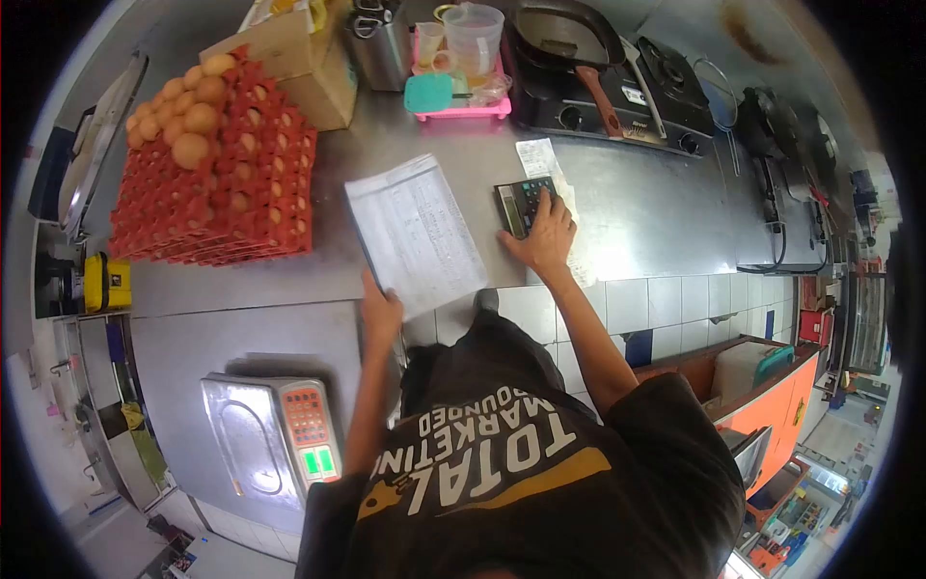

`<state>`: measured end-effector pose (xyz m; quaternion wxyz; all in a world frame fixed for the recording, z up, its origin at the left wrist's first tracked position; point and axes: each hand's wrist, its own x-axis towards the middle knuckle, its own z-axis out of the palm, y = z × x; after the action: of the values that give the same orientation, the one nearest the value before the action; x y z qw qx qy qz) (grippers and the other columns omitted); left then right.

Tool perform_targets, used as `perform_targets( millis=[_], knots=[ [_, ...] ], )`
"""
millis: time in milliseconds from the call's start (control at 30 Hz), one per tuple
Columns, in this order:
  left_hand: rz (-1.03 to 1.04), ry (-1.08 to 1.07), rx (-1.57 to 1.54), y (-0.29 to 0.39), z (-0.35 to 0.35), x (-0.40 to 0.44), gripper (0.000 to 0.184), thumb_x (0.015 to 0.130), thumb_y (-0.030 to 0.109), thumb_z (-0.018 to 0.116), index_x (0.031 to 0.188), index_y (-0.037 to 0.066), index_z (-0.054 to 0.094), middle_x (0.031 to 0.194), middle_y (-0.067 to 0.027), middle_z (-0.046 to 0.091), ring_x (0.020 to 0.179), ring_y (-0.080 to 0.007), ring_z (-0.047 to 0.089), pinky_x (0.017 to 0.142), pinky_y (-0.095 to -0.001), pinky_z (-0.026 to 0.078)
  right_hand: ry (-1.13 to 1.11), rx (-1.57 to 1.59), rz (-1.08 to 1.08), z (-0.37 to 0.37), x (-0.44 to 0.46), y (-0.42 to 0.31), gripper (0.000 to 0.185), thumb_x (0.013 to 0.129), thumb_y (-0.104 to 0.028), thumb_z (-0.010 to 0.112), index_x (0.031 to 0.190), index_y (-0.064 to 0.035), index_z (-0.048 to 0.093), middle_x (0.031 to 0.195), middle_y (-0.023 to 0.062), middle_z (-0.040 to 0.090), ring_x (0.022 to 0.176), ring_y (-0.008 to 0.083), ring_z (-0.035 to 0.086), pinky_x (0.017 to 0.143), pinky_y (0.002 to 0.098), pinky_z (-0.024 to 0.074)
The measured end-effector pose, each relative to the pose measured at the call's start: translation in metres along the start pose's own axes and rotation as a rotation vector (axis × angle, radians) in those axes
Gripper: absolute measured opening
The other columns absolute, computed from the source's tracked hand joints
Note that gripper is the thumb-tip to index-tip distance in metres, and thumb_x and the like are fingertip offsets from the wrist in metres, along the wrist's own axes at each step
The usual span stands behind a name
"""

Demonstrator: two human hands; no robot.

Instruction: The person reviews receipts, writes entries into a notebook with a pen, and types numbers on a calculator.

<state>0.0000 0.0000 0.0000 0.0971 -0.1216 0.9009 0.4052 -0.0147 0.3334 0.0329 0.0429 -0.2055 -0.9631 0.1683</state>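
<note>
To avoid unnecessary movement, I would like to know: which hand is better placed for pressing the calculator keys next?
Probably the right hand: it lies partly over the calculator. The left hand holds the paper sheets near their lower left corner, farther from the calculator.

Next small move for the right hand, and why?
Probably press a calculator key: the right hand is already on the calculator, fingers at its keys, while the left hand holds the papers near their lower-left corner, page face up alongside for reading.
</note>
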Motion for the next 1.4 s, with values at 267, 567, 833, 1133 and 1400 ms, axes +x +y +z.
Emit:
perform_targets(
  millis=[267, 567, 833, 1133, 1400],
  knots=[
    [0.152, -0.08, 0.234, 0.072, 0.033, 0.051, 0.062, 0.087, 0.002, 0.06, 0.146, 0.002, 0.04, 0.119, -0.0325, 0.063, 0.112, -0.0492, 0.061, 0.096, -0.0501, 0.049, -0.036, -0.005, 0.152, -0.025, 0.033, 0.039, 0.118, 0.061, -0.054, 0.085, 0.152, -0.002, 0.032, 0.135, 0.0257, 0.043, 0.122, 0.0413, 0.043, 0.102, 0.0526, 0.0364],
    [0.664, -0.417, -0.065, 0.175, 0.129, 0.008, 0.051, 0.088, 0.016, 0.069, 0.134, -0.001, 0.053, 0.128, -0.0242, 0.057, 0.118, -0.0421, 0.057, 0.101, -0.0489, 0.047, -0.016, 0.409, 0.364, -0.04, 0.052, 0.077, 0.119, 0.068, -0.055, 0.084, 0.155, 0.0026, 0.026, 0.125, 0.0307, 0.053, 0.119, 0.0455, 0.053, 0.103, 0.0489, 0.0433],
    [1.1, -0.477, 0.28, 0.225, 0.21, -0.002, 0.07, 0.088, 0.03, 0.07, 0.147, 0.004, 0.045, 0.154, -0.0234, 0.039, 0.142, -0.0435, 0.037, 0.118, -0.0557, 0.029, -0.326, 1.492, 0.607, -0.063, 0.07, 0.14, 0.091, 0.085, -0.066, 0.062, 0.144, 0.0006, 0.043, 0.114, 0.0117, 0.062, 0.102, 0.0251, 0.057, 0.091, 0.0354, 0.0443],
    [1.078, -0.43, 0.348, 0.221, 0.242, -0.014, 0.073, 0.087, 0.039, 0.069, 0.148, 0.005, 0.048, 0.158, -0.0283, 0.032, 0.151, -0.0442, 0.022, 0.125, -0.0537, 0.016, 0.006, 0.144, 0.79, -0.088, 0.129, 0.203, 0.133, 0.064, -0.082, 0.07, 0.154, 0.0065, 0.028, 0.144, 0.0398, 0.039, 0.135, 0.0532, 0.041, 0.109, 0.0562, 0.0403],
    [1.044, -0.443, 0.303, 0.233, 0.25, -0.02, 0.072, 0.086, 0.035, 0.07, 0.145, 0.0, 0.047, 0.155, -0.0324, 0.032, 0.148, -0.0472, 0.026, 0.122, -0.0562, 0.022, -0.001, -0.173, 0.774, -0.073, 0.141, 0.211, 0.129, 0.065, -0.083, 0.072, 0.151, 0.0039, 0.032, 0.139, 0.0375, 0.042, 0.131, 0.0503, 0.042, 0.101, 0.062, 0.0411]
  ],
)
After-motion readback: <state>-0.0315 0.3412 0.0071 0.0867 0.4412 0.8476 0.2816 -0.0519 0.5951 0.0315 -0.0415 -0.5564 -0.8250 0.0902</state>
